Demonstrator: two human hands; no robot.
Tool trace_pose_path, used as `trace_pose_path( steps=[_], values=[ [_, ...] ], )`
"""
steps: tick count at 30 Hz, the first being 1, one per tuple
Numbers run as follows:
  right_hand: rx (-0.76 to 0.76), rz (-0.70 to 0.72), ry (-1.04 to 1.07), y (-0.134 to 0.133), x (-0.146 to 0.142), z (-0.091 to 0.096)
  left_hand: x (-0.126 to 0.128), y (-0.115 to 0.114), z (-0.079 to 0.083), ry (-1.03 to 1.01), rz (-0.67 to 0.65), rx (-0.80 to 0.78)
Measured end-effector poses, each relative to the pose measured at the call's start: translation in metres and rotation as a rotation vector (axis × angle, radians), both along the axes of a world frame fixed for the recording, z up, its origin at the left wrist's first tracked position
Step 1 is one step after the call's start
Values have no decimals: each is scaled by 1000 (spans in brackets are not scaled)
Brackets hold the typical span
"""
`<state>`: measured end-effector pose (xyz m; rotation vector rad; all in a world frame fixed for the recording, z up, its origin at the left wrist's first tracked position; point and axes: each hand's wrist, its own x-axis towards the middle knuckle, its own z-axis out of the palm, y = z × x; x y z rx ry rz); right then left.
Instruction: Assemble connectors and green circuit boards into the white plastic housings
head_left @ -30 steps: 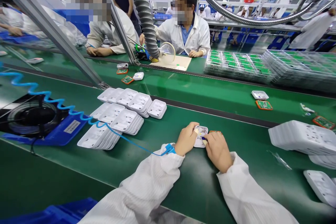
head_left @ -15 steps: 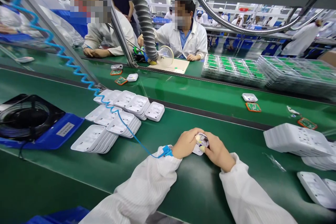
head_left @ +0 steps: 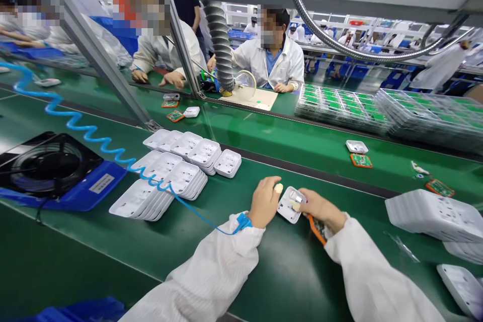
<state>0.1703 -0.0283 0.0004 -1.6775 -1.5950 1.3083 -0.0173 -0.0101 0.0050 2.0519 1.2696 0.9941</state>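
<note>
My right hand (head_left: 322,210) grips a small white plastic housing (head_left: 290,205) by its right edge, thumb pressed on its inner face. Below that palm shows an orange-rimmed circuit board (head_left: 317,230), partly covered by the hand; whether the lower fingers hold it I cannot tell. Just left of the housing, my left hand (head_left: 265,201) is open and apart from it, with a pale cover on a fingertip. A blue wrist strap (head_left: 243,222) with a coiled blue cord (head_left: 109,148) is around the left wrist.
Stacks of white housings stand left (head_left: 143,198) and right (head_left: 433,214). A black fan (head_left: 49,163) lies on a blue base at far left. Beyond a dark rail, a green belt (head_left: 264,133) carries boards and housings. Trays of green boards (head_left: 339,105) and co-workers (head_left: 271,55) are across.
My left hand has let go of the housing and drawn back to the left, its fingers opening. My right hand keeps the housing, now tilted, and the orange-rimmed board has come into view.
</note>
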Motion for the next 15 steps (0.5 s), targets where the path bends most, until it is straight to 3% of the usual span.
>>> trace_pose_path(
  steps=[3, 5, 7, 10, 13, 15],
  values=[
    [-5, -206, 113, 49, 21, 25, -10, 10, 1, 57, 109, 106],
    [126, -442, 139, 75, 32, 40, -16, 15, 1, 104, 141, 132],
    [271, -582, 109, 87, 36, 43, -20, 18, 2, 157, 166, 153],
    [402, -468, 3, 72, 29, 21, -25, 19, 5, 266, 235, 216],
    [437, -251, -168, 34, 13, -16, -30, 23, 10, 398, 369, 283],
    [525, -202, -300, 9, 3, -33, -35, 28, 10, 477, 459, 277]
  ],
)
